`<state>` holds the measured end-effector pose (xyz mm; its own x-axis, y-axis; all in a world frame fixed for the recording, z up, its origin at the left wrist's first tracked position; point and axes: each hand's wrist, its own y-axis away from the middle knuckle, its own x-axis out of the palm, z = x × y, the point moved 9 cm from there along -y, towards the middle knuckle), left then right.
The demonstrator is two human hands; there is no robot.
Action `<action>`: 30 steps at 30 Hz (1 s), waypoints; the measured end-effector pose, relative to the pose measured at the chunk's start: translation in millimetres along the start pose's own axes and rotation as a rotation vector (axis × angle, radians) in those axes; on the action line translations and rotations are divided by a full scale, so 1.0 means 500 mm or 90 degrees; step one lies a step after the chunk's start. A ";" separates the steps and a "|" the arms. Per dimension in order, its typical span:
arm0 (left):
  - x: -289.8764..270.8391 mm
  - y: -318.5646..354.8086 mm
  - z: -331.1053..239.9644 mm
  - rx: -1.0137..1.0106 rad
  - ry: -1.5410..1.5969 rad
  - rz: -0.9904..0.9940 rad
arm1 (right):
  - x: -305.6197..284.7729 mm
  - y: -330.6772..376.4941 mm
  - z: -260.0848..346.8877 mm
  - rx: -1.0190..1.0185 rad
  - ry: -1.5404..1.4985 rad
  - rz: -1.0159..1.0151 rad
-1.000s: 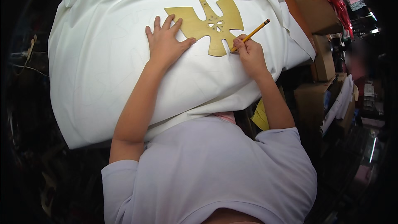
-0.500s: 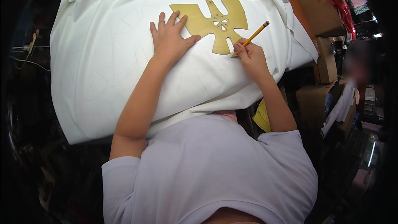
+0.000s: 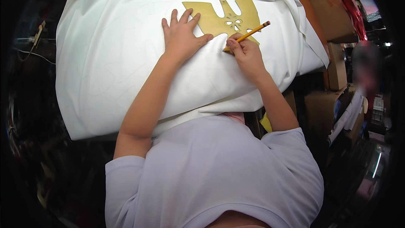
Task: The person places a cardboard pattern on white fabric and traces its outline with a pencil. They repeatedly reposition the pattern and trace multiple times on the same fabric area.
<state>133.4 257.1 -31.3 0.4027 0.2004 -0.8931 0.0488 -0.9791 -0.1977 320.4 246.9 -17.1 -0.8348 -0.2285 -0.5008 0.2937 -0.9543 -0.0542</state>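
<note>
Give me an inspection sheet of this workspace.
Surface: white fabric sheet draped over the work table, faint traced outlines on it.
Job's things: flat tan cardboard template with cut-out holes, lying on the fabric; yellow pencil, tip at the template's lower edge.
Clutter: nothing seen on the fabric.
Hands: left hand pressed flat on the template; right hand gripping the pencil.
Cables: thin wires at left, in the dark.
Surroundings: brown cardboard boxes at right.

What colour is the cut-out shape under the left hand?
Mustard yellow template, clearest in the head view.
</note>
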 end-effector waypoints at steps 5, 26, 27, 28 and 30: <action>-0.001 0.002 -0.001 -0.005 0.004 0.004 | -0.022 -0.046 0.000 -0.015 0.048 -0.068; 0.005 0.001 0.000 0.028 0.017 -0.042 | 0.128 -0.059 0.076 -0.140 0.023 0.016; 0.001 0.002 0.001 0.031 0.040 -0.050 | 0.129 -0.062 0.066 -0.100 0.008 0.020; 0.004 -0.001 0.004 0.031 0.057 -0.030 | 0.129 -0.071 0.057 -0.072 -0.005 0.020; -0.013 -0.006 0.026 -0.007 0.181 -0.096 | 0.130 -0.084 0.036 -0.023 -0.255 0.020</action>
<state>118.6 258.9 -30.0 0.6288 0.3274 -0.7053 0.1375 -0.9396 -0.3135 245.6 268.5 -32.0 -0.9387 -0.3205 -0.1265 0.3316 -0.9402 -0.0781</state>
